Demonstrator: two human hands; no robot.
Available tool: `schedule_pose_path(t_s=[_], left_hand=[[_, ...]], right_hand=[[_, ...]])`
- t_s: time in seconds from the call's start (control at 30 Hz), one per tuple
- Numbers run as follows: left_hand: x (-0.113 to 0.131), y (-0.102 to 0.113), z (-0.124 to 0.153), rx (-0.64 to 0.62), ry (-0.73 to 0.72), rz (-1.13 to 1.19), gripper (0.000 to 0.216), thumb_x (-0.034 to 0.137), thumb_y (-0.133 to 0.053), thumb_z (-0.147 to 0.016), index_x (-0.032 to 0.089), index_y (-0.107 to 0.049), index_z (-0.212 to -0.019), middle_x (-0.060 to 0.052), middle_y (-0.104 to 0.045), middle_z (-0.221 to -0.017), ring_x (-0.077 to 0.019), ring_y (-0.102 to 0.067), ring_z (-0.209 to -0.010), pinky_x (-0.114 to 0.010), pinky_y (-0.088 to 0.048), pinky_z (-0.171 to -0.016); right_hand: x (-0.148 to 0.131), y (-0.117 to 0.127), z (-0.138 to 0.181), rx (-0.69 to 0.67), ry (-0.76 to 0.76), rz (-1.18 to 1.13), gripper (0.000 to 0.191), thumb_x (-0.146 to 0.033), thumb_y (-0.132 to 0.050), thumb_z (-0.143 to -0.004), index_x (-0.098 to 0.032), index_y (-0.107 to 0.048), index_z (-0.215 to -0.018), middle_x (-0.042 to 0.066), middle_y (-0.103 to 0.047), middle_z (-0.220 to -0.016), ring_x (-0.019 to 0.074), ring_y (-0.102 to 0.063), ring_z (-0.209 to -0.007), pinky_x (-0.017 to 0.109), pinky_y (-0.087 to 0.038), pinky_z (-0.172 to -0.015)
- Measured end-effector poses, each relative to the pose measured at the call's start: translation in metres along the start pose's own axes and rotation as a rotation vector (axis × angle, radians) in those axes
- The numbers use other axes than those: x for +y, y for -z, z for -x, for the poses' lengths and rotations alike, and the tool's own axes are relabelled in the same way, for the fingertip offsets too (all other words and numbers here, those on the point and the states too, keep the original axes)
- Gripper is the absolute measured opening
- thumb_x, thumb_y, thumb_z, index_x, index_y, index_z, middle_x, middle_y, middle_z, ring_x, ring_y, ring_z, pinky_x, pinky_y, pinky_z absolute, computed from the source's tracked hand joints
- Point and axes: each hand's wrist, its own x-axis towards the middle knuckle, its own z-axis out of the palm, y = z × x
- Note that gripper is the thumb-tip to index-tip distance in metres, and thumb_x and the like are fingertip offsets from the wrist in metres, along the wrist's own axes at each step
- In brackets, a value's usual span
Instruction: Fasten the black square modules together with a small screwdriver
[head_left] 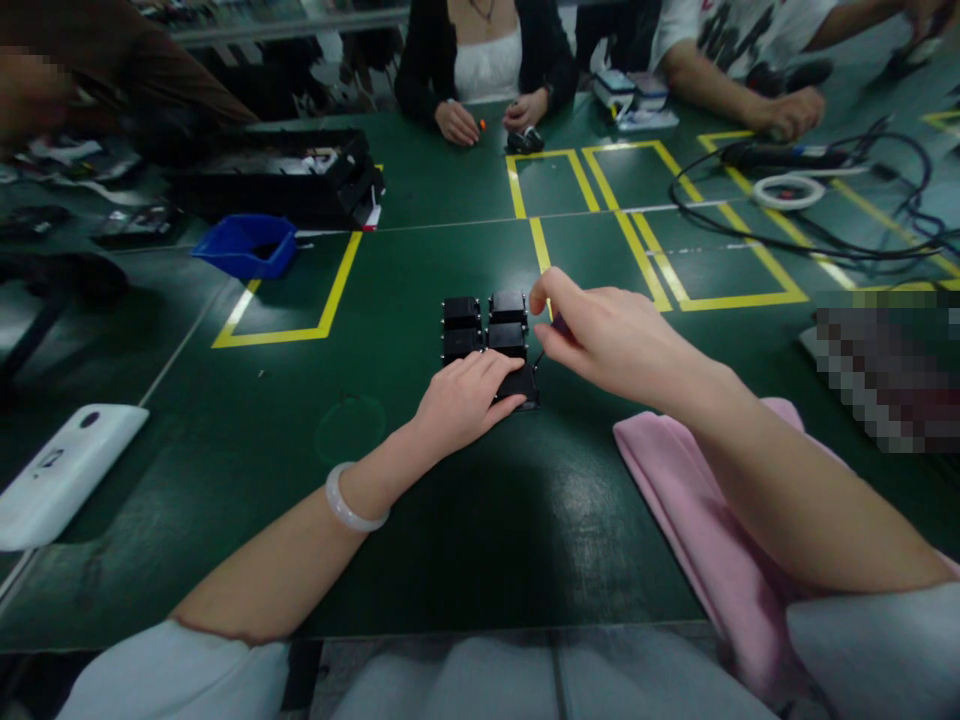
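Observation:
Several black box-like parts (462, 312) sit in two columns at the middle of the green table, with small shiny points along their sides. My left hand (466, 398) lies over the front ones, its thumb and forefinger around the nearest right-hand black block (517, 383). Just right of the group is my right hand (600, 330), its thumb and forefinger closed on a thin dark tool (559, 324). The tool's narrow end points down toward the side of that block. Most of the tool is hidden by my fingers, and its exact kind cannot be made out.
A pink cloth (675, 480) lies under my right forearm. At left are a white device (71, 475), a blue bin (247, 245) and a black tray (277, 185). Cables (795, 235) lie at right. Across the table, a person's hands (457, 122) hold small parts.

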Motion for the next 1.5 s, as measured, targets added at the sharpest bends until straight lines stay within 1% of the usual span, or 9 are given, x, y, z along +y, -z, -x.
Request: schedule_pose_path(t_s=[0.13,0.3,0.53,0.7,0.9,1.07,1.17,1.37,1.5], left_hand=[[-0.0004,-0.0002,0.0000,0.002,-0.006,0.005,0.034,0.037,-0.052,-0.094,0.017,-0.051,-0.121,-0.007,-0.063,-0.114,-0.0225,-0.060,-0.101,-0.033,-0.045,-0.083],[0.0000,0.0001,-0.0002,0.003,-0.001,0.006,0.034,0.038,-0.054,-0.093,0.017,-0.052,-0.120,-0.007,-0.063,-0.114,-0.0227,-0.060,-0.101,-0.033,-0.045,-0.082],[0.0001,0.0005,0.0000,0.005,-0.005,0.017,0.033,0.037,-0.053,-0.094,0.017,-0.051,-0.121,-0.008,-0.063,-0.114,-0.0223,-0.060,-0.101,-0.033,-0.045,-0.082],[-0.0001,0.0004,0.0000,0.005,-0.003,0.018,0.034,0.037,-0.054,-0.093,0.017,-0.051,-0.121,-0.008,-0.063,-0.114,-0.0226,-0.060,-0.101,-0.033,-0.045,-0.082],[0.0004,0.0004,-0.0001,0.002,-0.001,0.007,0.034,0.037,-0.053,-0.094,0.017,-0.051,-0.121,-0.008,-0.063,-0.114,-0.0225,-0.060,-0.101,-0.034,-0.045,-0.084],[0.0003,-0.0004,0.0000,0.010,-0.002,0.007,0.033,0.036,-0.052,-0.094,0.017,-0.052,-0.120,-0.008,-0.063,-0.113,-0.0224,-0.060,-0.101,-0.033,-0.045,-0.083],[-0.0002,-0.0008,0.0003,0.011,-0.001,0.007,0.034,0.037,-0.054,-0.093,0.017,-0.051,-0.121,-0.008,-0.063,-0.113,-0.0227,-0.060,-0.101,-0.033,-0.045,-0.083],[0.0003,0.0005,-0.0002,-0.008,0.003,0.003,0.034,0.038,-0.054,-0.094,0.017,-0.051,-0.121,-0.007,-0.064,-0.113,-0.0224,-0.060,-0.100,-0.033,-0.045,-0.082],[0.0010,0.0015,-0.0005,-0.012,0.009,0.005,0.034,0.037,-0.055,-0.093,0.017,-0.051,-0.120,-0.007,-0.064,-0.112,-0.0223,-0.060,-0.099,-0.033,-0.045,-0.081]], right_hand=[[0.0004,0.0005,-0.0002,-0.017,-0.006,0.031,0.027,-0.035,-0.037,-0.094,-0.020,-0.052,-0.109,0.003,-0.064,-0.076,0.0155,-0.053,-0.062,0.026,-0.026,-0.056],[0.0006,0.0004,0.0000,-0.011,0.001,-0.009,0.030,-0.029,-0.038,-0.091,-0.018,-0.048,-0.117,0.003,-0.065,-0.079,0.0152,-0.054,-0.063,0.026,-0.028,-0.057],[0.0006,0.0004,0.0001,-0.014,-0.007,0.022,0.027,-0.035,-0.037,-0.093,-0.020,-0.051,-0.111,0.003,-0.064,-0.077,0.0152,-0.054,-0.061,0.026,-0.026,-0.056],[0.0013,-0.0005,0.0002,-0.005,0.005,-0.020,0.031,-0.029,-0.038,-0.090,-0.018,-0.047,-0.118,0.003,-0.064,-0.080,0.0148,-0.053,-0.061,0.026,-0.028,-0.056],[0.0005,-0.0002,0.0005,0.004,-0.007,-0.004,0.031,-0.038,-0.037,-0.093,-0.019,-0.050,-0.114,0.004,-0.065,-0.079,0.0158,-0.054,-0.062,0.027,-0.028,-0.057],[0.0010,-0.0011,-0.0001,0.003,-0.019,0.008,0.031,-0.030,-0.036,-0.091,-0.018,-0.048,-0.118,0.004,-0.066,-0.080,0.0155,-0.054,-0.061,0.027,-0.028,-0.056],[0.0006,-0.0014,-0.0002,0.005,-0.015,-0.014,0.034,-0.029,-0.038,-0.090,-0.018,-0.045,-0.121,0.004,-0.066,-0.084,0.0150,-0.055,-0.062,0.026,-0.028,-0.055],[0.0001,-0.0002,0.0000,-0.006,-0.018,0.043,0.028,-0.036,-0.036,-0.094,-0.020,-0.053,-0.109,0.003,-0.064,-0.075,0.0165,-0.055,-0.062,0.027,-0.026,-0.056],[0.0012,-0.0015,0.0004,0.004,-0.006,0.003,0.031,-0.029,-0.037,-0.092,-0.019,-0.048,-0.119,0.003,-0.065,-0.080,0.0155,-0.054,-0.062,0.027,-0.027,-0.056]])
